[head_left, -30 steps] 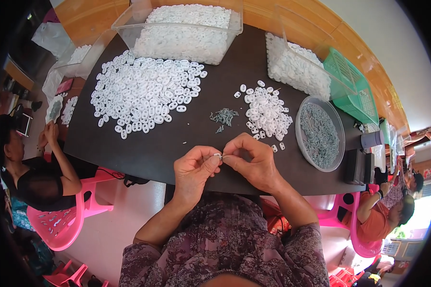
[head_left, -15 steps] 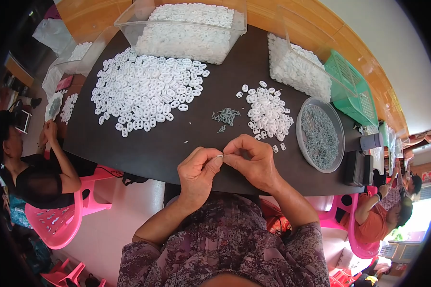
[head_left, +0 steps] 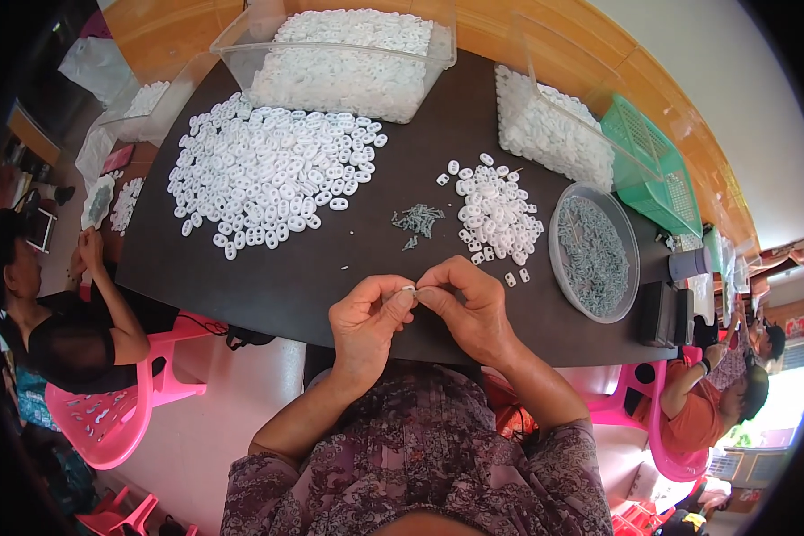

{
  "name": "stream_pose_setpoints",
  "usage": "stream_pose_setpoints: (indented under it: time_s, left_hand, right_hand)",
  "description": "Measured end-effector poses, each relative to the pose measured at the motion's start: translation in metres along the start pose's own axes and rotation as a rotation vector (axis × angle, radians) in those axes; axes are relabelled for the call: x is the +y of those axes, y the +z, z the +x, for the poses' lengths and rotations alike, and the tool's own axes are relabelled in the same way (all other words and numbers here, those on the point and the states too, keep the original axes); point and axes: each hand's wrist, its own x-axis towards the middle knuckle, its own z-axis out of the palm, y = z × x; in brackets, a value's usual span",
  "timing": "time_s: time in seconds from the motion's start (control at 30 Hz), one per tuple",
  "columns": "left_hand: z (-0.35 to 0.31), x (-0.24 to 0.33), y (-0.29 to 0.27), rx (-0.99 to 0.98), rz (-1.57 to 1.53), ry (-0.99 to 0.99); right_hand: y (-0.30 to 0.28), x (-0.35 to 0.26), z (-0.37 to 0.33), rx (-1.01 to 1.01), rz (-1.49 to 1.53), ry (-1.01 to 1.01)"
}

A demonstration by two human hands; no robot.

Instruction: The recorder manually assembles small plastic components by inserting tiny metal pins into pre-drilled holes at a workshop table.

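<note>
Above the table's near edge my left hand [head_left: 366, 326] pinches a small white plastic piece [head_left: 409, 288] between thumb and forefinger; most of it is hidden. My right hand [head_left: 469, 308] is closed in a pinch against that same spot, and the fingertips cover whatever is in it. Just beyond my hands lies a little heap of grey screws [head_left: 418, 219]. To its right is a small pile of white two-holed plastic pieces [head_left: 498, 210]. A larger pile of white oval two-holed pieces [head_left: 268, 174] spreads over the left of the dark table [head_left: 268, 277].
A round clear tub [head_left: 634, 284] of grey screws stands at the right. Clear bins of white pieces, one at the back [head_left: 330, 94] and one at back right [head_left: 554, 134], flank the piles. A green basket [head_left: 665, 179] stands beyond. People sit at left [head_left: 80, 330] and right [head_left: 701, 406].
My hands stay pinched together at nearly the same place, with the white piece turned slightly between the fingertips. The whole view has shifted a little; the piles look the same.
</note>
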Motion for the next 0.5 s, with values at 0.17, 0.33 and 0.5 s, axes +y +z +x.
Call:
stream_pose_setpoints:
  time_s: [0.17,0.33,0.5]
  left_hand:
    - [-0.003,-0.005,0.004,-0.001,-0.02,0.03]
    - [0.001,-0.003,0.005,-0.003,-0.021,0.004]
    - [0.004,-0.006,0.005,-0.014,-0.022,-0.026]
  right_hand:
    - [0.007,0.001,-0.002,0.074,-0.087,-0.123]
    - [0.0,0.004,-0.009,0.092,-0.067,-0.129]
    - [-0.042,0.025,0.0,0.307,-0.329,-0.114]
